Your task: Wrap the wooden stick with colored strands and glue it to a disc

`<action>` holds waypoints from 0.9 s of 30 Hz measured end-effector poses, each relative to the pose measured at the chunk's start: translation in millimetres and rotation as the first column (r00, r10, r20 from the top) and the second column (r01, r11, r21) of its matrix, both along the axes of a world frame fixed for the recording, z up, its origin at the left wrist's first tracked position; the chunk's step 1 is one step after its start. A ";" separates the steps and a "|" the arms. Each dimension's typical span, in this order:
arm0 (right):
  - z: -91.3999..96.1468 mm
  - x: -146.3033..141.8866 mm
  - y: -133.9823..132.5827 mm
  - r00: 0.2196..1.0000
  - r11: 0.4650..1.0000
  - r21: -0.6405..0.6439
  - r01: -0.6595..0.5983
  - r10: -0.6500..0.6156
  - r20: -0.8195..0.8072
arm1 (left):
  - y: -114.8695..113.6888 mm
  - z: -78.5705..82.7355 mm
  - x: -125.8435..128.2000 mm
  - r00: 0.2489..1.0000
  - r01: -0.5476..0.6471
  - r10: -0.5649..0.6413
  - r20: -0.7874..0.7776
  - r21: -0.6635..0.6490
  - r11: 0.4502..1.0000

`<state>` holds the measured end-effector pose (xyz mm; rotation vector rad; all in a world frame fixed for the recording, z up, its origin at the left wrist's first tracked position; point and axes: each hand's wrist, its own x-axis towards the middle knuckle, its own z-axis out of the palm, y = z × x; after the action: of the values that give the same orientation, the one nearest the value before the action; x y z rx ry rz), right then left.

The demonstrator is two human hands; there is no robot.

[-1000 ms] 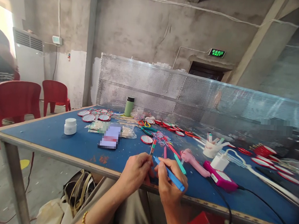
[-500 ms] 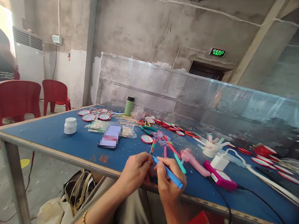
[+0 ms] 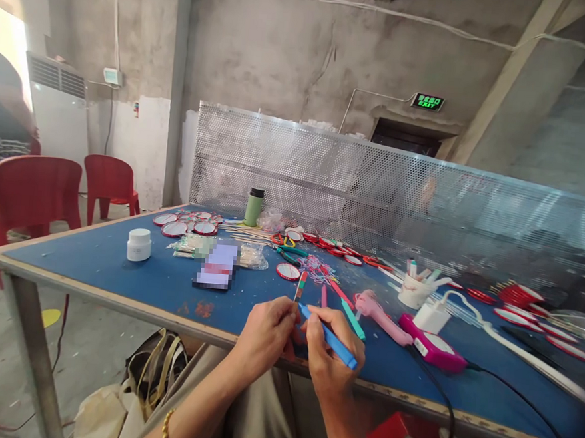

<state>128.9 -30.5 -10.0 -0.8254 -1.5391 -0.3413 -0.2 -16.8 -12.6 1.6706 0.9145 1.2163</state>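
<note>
My right hand (image 3: 330, 365) is closed around a blue marker pen (image 3: 337, 347), its tip pointing up and left toward my other hand. Pinched in the fingers of my left hand (image 3: 269, 329) is a thin stick (image 3: 301, 284) with red, green and brown bands at its upper end; the lower part is hidden by the fingers. The pen tip meets or nearly meets the stick, but actual contact cannot be made out. Both hands are over the table's front edge. Just beyond lie a pink pen (image 3: 324, 296) and a teal marker (image 3: 353, 319).
On the blue table (image 3: 89, 265) are a white jar (image 3: 139, 245), a phone (image 3: 217, 267), a green bottle (image 3: 254, 207), pliers (image 3: 290, 253) and several red-rimmed discs (image 3: 287, 272). To the right are a pink glue gun (image 3: 383, 319), a magenta box (image 3: 432, 345) with cables and a cup of pens (image 3: 412, 291).
Both hands keep almost the same pose, with the pen still at the stick. The whole view has shifted very slightly.
</note>
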 end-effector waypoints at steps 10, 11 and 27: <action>-1.2 1.1 -0.8 1.000 1.000 -0.003 0.011 -0.011 -0.020 | 0.3 -1.3 0.3 1.000 0.008 -0.007 0.013 -0.023 1.000; -0.6 0.7 -0.7 1.000 1.000 0.006 0.007 -0.007 -0.013 | 0.3 -1.4 0.3 1.000 0.003 -0.003 0.010 -0.018 1.000; -0.8 1.1 -0.6 1.000 1.000 -0.001 0.009 -0.009 0.010 | 0.0 -0.2 0.1 1.000 -0.022 0.022 -0.022 0.001 1.000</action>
<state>130.0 -31.1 -10.9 -0.8324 -1.5455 -0.3516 -0.1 -16.8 -12.8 1.6817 0.9481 1.2152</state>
